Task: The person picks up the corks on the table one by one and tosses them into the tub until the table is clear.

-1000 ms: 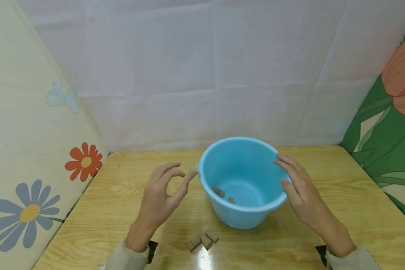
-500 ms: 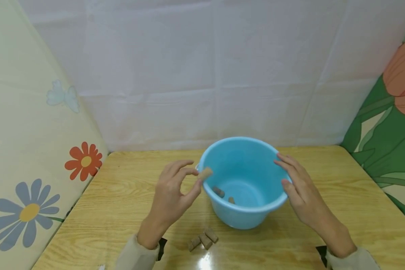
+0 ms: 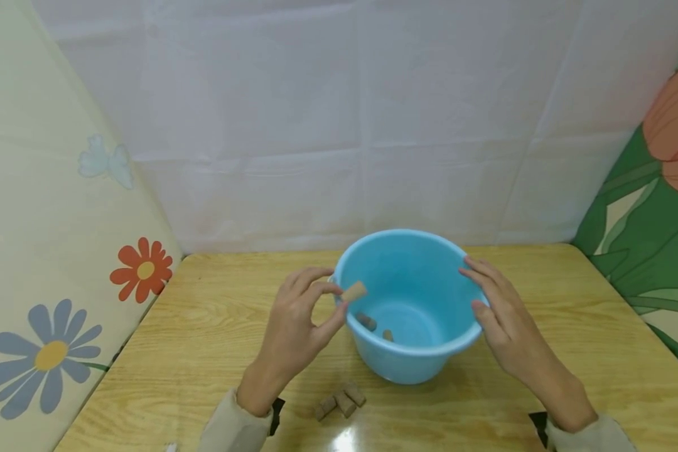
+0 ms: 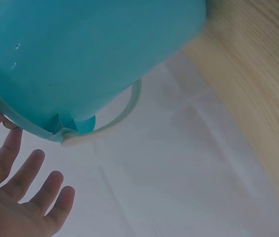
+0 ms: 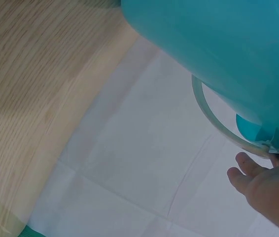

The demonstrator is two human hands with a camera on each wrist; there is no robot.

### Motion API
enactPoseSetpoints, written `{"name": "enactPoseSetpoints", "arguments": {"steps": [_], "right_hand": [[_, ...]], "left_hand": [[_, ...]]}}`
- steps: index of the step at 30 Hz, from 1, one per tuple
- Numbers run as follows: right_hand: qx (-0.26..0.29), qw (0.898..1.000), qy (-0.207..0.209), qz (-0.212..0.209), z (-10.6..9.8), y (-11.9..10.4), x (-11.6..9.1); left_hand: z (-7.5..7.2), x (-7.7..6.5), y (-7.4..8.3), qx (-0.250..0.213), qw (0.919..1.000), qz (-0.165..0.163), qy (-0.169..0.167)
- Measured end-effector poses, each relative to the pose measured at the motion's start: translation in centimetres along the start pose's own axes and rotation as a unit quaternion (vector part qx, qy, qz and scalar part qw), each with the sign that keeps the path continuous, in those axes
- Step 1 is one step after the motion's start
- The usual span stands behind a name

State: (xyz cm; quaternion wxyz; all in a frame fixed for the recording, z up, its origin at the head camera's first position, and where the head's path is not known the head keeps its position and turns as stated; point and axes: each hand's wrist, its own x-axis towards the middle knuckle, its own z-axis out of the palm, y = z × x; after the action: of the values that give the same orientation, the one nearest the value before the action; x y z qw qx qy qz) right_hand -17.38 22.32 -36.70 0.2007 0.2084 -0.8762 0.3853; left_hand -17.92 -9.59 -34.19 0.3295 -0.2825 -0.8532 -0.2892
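Observation:
A light blue bucket [image 3: 407, 367] stands on the wooden table. My left hand [image 3: 294, 326] pinches a small tan cork [image 3: 354, 291] between thumb and index finger, over the bucket's left rim. The other left fingers are spread loosely; in the left wrist view the thumb and index tips overlap the rim. On the bucket's right side, my right hand [image 3: 505, 314] rests its fingertips and thumb tip on the rim, fingers fairly straight. Inside the bucket lie a few corks [image 3: 366, 321]. Several more corks [image 3: 344, 403] lie on the table in front of it.
A pale handle [image 4: 129, 106] hangs behind the bucket, also seen in the right wrist view. White cloth [image 3: 260, 125] covers the back, with flower-print panels at the left and right. A small white object [image 3: 171, 447] sits at the table's front edge.
My left hand has moved right with the cork, from outside the bucket to over its left rim. My right hand and the bucket have stayed in place.

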Motion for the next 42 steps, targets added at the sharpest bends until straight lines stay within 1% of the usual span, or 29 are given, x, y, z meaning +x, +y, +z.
{"name": "enactPoseSetpoints", "arguments": {"steps": [5,12,16,29,32,36,42], "right_hand": [[-0.002,1.000,0.000,0.001,0.0,-0.1,0.0],[0.001,1.000,0.001,0.001,0.0,-0.1,0.0],[0.001,1.000,0.003,-0.005,0.0,-0.1,0.1],[0.003,1.000,0.004,-0.006,0.0,0.0,0.0],[0.004,1.000,0.005,-0.009,0.0,0.0,0.0],[0.007,1.000,0.005,-0.007,0.0,0.0,0.0],[0.005,1.000,0.001,-0.005,0.0,-0.1,0.0]], "left_hand": [[0.0,0.0,0.0,-0.014,0.9997,-0.014,-0.014],[-0.1,0.1,-0.1,-0.028,0.9989,-0.023,-0.031],[-0.2,0.1,0.0,-0.033,0.9978,-0.040,-0.042],[-0.1,-0.1,0.0,-0.042,0.9957,-0.065,-0.052],[-0.1,-0.2,0.1,-0.040,0.9959,-0.065,-0.048],[-0.1,-0.4,0.1,-0.036,0.9972,-0.054,-0.038],[-0.2,-1.0,-0.5,-0.023,0.9985,-0.040,-0.030]]}}
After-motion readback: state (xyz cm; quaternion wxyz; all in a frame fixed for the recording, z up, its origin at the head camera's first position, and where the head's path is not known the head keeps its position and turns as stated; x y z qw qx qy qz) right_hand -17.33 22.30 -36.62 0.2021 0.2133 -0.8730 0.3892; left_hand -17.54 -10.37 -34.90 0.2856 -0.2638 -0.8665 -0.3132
